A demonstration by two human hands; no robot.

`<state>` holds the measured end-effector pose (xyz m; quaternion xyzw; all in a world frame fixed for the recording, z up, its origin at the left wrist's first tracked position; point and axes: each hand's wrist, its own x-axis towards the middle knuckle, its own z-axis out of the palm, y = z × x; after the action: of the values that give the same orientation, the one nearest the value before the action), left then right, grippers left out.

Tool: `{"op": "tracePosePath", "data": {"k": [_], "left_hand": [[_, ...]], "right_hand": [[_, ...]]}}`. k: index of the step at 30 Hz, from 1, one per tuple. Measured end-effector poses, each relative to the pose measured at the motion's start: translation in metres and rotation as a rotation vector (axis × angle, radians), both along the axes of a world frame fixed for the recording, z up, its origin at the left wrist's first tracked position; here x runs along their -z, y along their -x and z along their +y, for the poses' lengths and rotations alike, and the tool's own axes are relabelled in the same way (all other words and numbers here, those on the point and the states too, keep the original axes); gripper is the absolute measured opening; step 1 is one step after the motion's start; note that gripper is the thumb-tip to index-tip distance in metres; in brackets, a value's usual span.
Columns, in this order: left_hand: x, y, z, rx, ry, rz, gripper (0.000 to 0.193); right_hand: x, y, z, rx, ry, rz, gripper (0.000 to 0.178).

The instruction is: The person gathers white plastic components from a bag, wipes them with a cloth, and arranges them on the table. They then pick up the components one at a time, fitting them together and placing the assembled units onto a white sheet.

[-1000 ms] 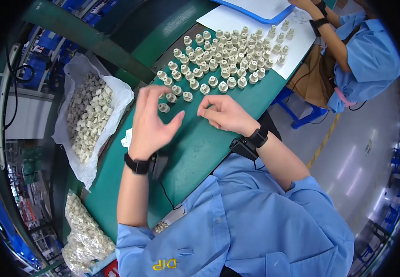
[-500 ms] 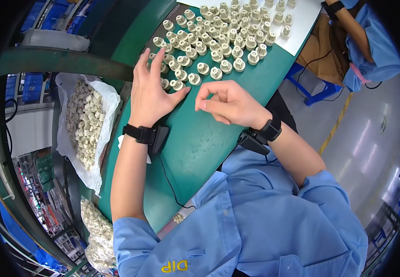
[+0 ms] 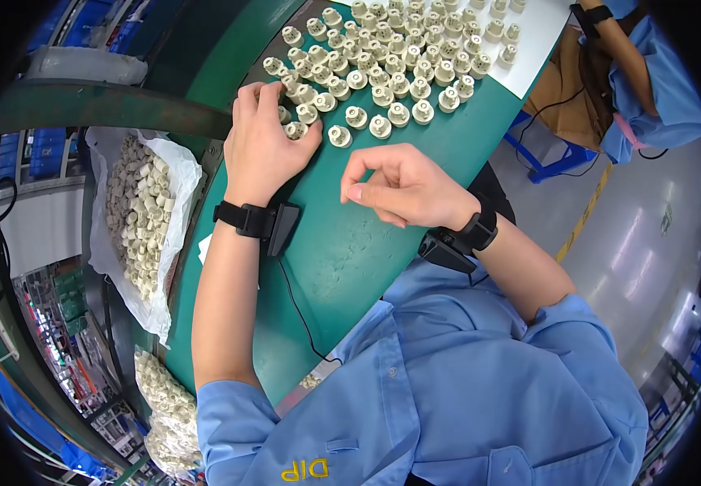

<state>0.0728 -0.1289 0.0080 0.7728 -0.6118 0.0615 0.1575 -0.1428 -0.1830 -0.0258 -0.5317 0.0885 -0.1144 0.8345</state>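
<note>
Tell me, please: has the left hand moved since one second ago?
Yes. Judged against the open white bag, the left hand has moved up the picture, farther in among the cream parts.

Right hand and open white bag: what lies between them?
In the head view, green tabletop, the left hand and its black wrist strap lie between the right hand and bag.

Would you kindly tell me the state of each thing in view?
Stepped cream plastic parts: clustered, mostly upright.
Left hand: fingers bent around near parts, grip unclear.
Right hand: fingers curled, apart from the parts.
White plastic sack: open, well filled.
Clear plastic bag: filled, closure unclear.
Black wrist straps: fastened.
White sheet: flat, partly covered.
</note>
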Motion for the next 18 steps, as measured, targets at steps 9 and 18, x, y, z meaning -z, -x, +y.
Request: {"op": "tracePosePath", "data": {"k": [9,18], "left_hand": [[0.0058,-0.0032,-0.0023,-0.089,0.001,-0.068,0.043],[0.0069,-0.0053,-0.0013,-0.072,-0.016,-0.077,0.036]], "right_hand": [[-0.0019,0.0009,0.0011,0.0,0.03,0.018,0.012],[-0.0005,0.0014,0.0026,0.013,0.057,0.016,0.01]]}}
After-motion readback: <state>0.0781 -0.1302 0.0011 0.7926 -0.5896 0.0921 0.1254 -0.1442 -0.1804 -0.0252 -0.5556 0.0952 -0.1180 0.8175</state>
